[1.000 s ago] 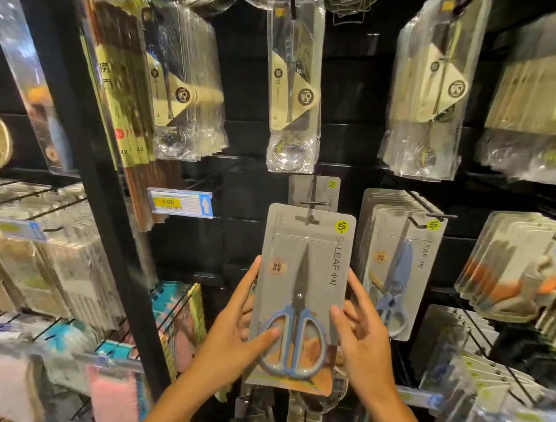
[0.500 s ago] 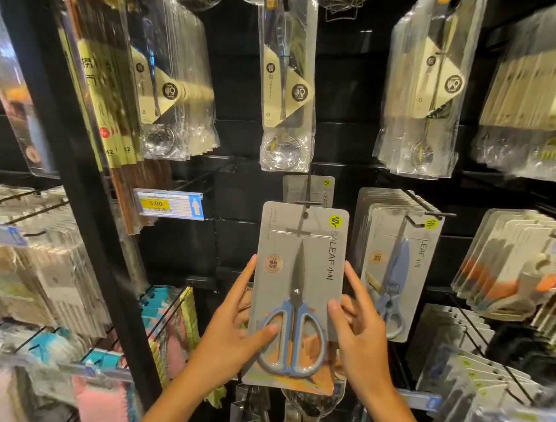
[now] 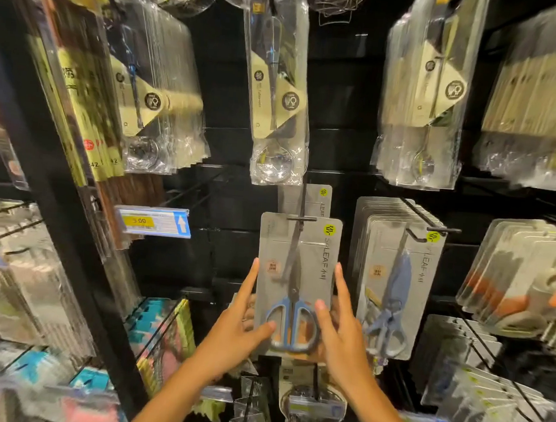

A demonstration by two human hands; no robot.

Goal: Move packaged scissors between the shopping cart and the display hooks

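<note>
Scissors pack (image 3: 297,279), centre of frame, has risen over last 1 s: hang hole now level with display hook (image 3: 302,218), hook bar across card top. Whether hook is through hole, cannot tell.

Left hand (image 3: 237,327) grips card's left edge, thumb on front by blue handles. Right hand (image 3: 338,332) grips right edge likewise.

Judgement: hanging step near done; release next. Second pack (image 3: 317,199) hangs behind.
</note>
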